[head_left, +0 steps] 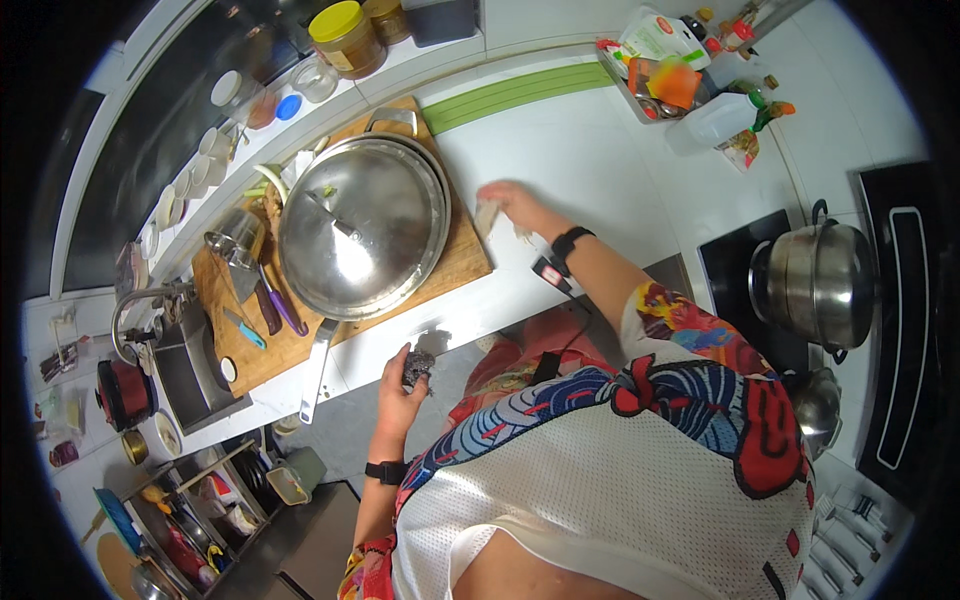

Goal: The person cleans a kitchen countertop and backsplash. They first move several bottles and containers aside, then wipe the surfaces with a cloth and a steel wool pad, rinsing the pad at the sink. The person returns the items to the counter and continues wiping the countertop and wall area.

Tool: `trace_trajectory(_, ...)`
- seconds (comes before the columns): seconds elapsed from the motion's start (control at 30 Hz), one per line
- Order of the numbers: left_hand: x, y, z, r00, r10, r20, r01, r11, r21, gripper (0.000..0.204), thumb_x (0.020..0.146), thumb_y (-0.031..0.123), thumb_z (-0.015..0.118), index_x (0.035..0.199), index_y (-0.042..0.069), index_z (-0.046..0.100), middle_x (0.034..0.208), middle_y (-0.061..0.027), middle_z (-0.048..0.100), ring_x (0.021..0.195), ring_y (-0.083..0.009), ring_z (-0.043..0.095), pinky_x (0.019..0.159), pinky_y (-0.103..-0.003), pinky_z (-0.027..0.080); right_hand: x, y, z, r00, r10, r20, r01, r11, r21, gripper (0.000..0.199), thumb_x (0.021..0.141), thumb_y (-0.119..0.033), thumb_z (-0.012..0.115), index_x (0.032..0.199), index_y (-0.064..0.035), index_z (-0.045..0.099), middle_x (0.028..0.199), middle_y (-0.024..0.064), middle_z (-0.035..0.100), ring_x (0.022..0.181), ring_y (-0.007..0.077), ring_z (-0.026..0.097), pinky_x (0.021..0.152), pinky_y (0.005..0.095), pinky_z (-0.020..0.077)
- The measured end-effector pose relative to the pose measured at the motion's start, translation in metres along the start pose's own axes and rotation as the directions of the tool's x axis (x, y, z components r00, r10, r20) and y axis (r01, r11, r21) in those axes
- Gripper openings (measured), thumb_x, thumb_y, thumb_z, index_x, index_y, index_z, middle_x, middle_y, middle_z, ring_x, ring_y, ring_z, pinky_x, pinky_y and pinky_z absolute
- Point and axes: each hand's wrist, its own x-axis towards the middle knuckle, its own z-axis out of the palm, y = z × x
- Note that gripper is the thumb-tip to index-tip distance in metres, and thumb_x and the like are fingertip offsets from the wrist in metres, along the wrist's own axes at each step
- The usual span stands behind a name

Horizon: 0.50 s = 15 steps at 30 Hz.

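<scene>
My left hand (400,388) is low, in front of the counter edge, with its fingers curled round a dark grey steel wool scrubber (418,368). Out over the white countertop (570,170) reaches my right hand (515,205), closed on a pale cloth (488,217) that touches the surface beside the wooden board. Left of that hand, a large steel wok lid (365,230) covers a pan on the wooden cutting board (465,250). A cleaver, a purple-handled knife (285,302) and a small blue-handled knife (245,328) lie left of the lid.
A long handle (318,375) sticks out past the counter's front edge. The sink (190,365) lies at the left. Far right, a steel pot (815,285) stands on a black cooktop. Jars (345,45) line the windowsill, and a bin of seasonings (660,85) stands at the back. Below left, a drawer is pulled out.
</scene>
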Motion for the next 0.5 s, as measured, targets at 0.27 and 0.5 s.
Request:
trace_trajectory(0.27,-0.034,-0.008,0.023,0.988,-0.048,-0.146,0.049,0.999,-0.001,0.058,0.077,0.002,0.066,0.132,0.006,0.050,0.109,-0.0142,0.058,0.096,-0.0259,0.059,0.082,-0.032,0.050,-0.019,-0.004,0.013,0.937,-0.143,0.319,0.298,0.805,-0.513,0.039,0.077,0.003,0.054,0.106,-0.0154,0.071,0.118,0.0012,0.064,0.108,0.0253,0.056,0.097,0.0352,0.0427)
trace_trajectory(0.5,-0.064,0.001,0.048,0.972,-0.140,-0.188,0.136,0.990,-0.032,0.058,0.077,0.003,0.067,0.132,0.006,0.050,0.112,-0.0158,0.058,0.097,-0.0263,0.060,0.082,-0.033,0.051,-0.052,0.032,-0.079,0.964,-0.014,0.267,-0.046,0.975,0.216,0.039,0.078,0.008,0.051,0.111,-0.0061,0.067,0.122,0.0111,0.061,0.111,0.0265,0.058,0.099,0.0355,0.0437)
